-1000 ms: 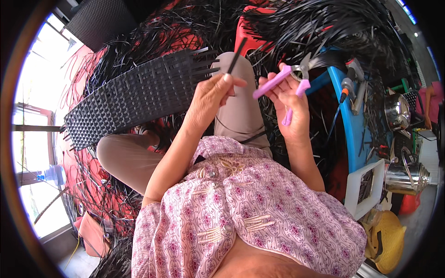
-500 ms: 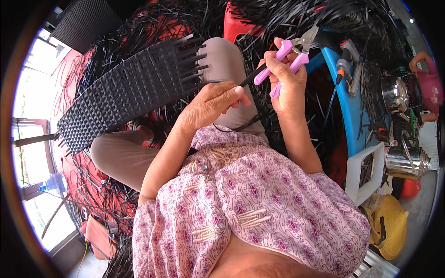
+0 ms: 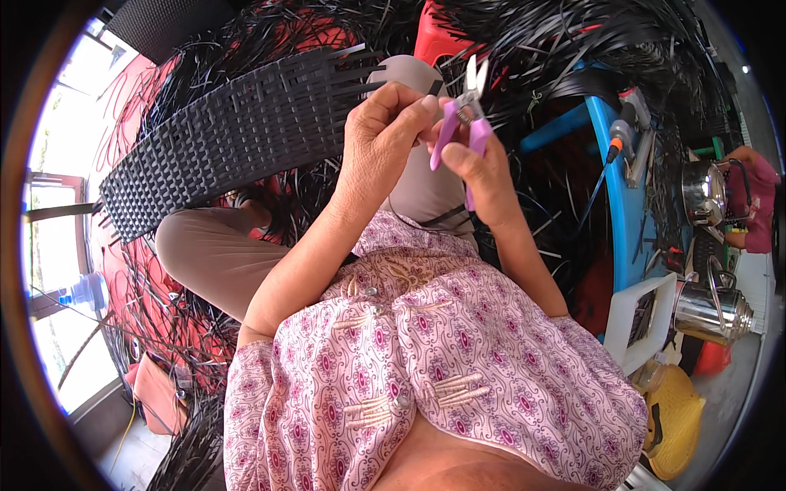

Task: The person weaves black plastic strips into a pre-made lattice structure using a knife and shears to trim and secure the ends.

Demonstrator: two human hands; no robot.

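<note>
Purple-handled snips (image 3: 480, 135) sit gripped in the right hand (image 3: 483, 176), upper centre; the left hand (image 3: 383, 135) pinches a black strip (image 3: 436, 87).

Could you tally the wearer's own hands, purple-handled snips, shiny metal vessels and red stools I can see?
Wearer's left hand and right hand: 2
Purple-handled snips: 1
Shiny metal vessels: 2
Red stool: 1
Total: 6

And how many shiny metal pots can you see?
2, both on the right: the upper pot just left of another person's pink top, the lower pot right of the white frame. Others may be hidden.
</note>
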